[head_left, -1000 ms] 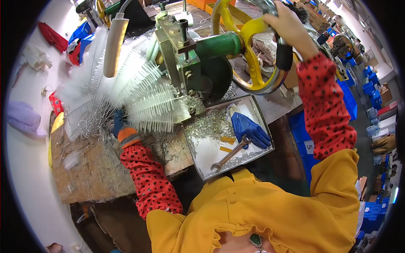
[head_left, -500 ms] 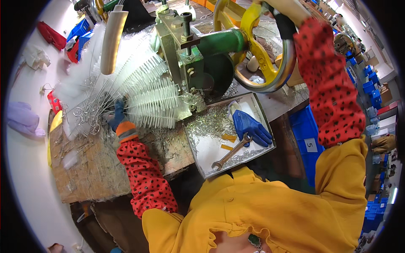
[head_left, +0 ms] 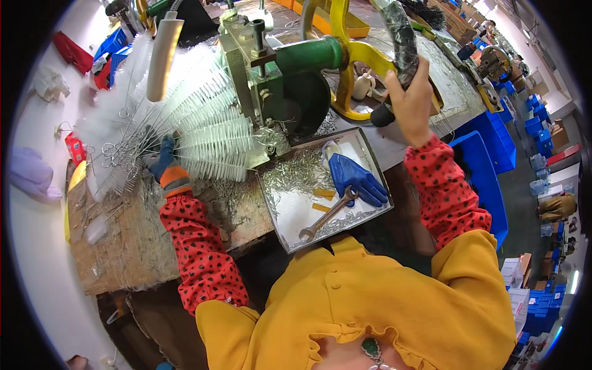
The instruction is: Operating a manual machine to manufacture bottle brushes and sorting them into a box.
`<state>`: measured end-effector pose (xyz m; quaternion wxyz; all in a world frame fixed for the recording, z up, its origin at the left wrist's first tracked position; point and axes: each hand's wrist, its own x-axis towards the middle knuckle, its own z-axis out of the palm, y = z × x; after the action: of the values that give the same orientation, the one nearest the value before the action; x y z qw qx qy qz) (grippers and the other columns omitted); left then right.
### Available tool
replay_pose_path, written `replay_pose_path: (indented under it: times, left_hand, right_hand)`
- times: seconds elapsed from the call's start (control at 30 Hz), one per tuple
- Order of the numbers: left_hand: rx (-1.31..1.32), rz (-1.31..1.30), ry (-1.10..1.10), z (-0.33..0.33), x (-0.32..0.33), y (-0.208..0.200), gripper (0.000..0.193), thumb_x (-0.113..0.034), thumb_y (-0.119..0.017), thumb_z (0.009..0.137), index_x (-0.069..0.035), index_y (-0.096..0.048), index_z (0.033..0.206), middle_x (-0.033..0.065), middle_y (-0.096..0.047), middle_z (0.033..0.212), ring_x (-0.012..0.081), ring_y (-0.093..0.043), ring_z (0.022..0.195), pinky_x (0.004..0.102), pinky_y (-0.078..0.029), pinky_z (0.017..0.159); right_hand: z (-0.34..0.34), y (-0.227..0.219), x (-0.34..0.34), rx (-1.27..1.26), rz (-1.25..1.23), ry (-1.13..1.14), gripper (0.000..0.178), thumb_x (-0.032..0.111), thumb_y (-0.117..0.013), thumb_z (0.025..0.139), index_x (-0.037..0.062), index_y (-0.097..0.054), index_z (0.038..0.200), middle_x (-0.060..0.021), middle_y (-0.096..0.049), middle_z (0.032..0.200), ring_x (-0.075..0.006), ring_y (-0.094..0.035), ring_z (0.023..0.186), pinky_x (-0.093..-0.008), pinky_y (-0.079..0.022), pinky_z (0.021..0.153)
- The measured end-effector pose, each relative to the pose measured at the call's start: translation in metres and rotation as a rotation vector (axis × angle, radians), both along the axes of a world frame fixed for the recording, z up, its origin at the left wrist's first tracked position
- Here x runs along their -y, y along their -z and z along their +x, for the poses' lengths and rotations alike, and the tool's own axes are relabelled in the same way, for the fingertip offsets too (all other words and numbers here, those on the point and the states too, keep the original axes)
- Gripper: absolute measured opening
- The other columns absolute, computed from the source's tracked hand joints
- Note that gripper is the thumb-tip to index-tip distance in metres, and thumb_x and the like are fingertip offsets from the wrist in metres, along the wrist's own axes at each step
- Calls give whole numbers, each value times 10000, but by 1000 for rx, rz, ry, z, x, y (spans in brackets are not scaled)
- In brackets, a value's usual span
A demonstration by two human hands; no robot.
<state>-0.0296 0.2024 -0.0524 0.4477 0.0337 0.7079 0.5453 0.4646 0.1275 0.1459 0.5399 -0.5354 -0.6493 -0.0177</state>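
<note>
My left hand (head_left: 161,158), in a dark blue glove with an orange and grey cuff, is closed around the twisted wire stems of white bristle brushes (head_left: 216,139); its fingers are partly hidden among them. The brushes fan out beside a green metal machine (head_left: 277,92), their looped wire ends (head_left: 117,151) pointing left. My bare right hand (head_left: 412,102) is closed on the rim of the machine's yellow-spoked handwheel (head_left: 370,55), by a black-wrapped section.
A shallow white tray (head_left: 290,237) near my body holds metal clippings, a blue-coated glove (head_left: 357,179), a wrench (head_left: 330,216) and yellow strips. A lamp (head_left: 165,58) hangs over the brushes. Blue bins (head_left: 487,185) stand to the right of the worn wooden bench (head_left: 129,246).
My right hand has come down and nearer from the far top of the handwheel, and the wheel has turned with it. My left hand stays at the brush stems.
</note>
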Motion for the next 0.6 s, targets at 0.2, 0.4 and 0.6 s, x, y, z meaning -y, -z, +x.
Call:
replay_pose_path:
  times: [0.2, 0.4, 0.6]
  left_hand:
    - [-22, 6, 2, -1, 2, 1, 603, -72, -753, 754, 1, -465, 1278, 174, -597, 1174, 284, -625, 924, 399, -522, 801]
    - [-15, -12, 10, -2, 4, -1, 605, -72, -751, 756, 1, -457, 1280, 175, -591, 1186, 285, -621, 938, 396, -519, 812]
    - [-17, -30, 34, -3, -1, -1, 607, -72, -748, 759, 1, -448, 1282, 176, -584, 1198, 285, -618, 951, 394, -516, 823]
  right_hand:
    - [-11, -83, -32, 208, -187, 59, 336, 201, -612, 852, -6, -517, 1099, -120, -625, 744, -227, -620, 575, -334, -489, 531]
    - [15, -124, -114, 472, -215, 45, 341, 197, -643, 750, -111, -619, 894, -243, -626, 719, -326, -663, 708, -397, -494, 620]
    - [-27, -106, -38, 126, -237, -15, 306, 244, -590, 855, 12, -579, 1054, -37, -574, 702, -124, -541, 504, -274, -432, 462]
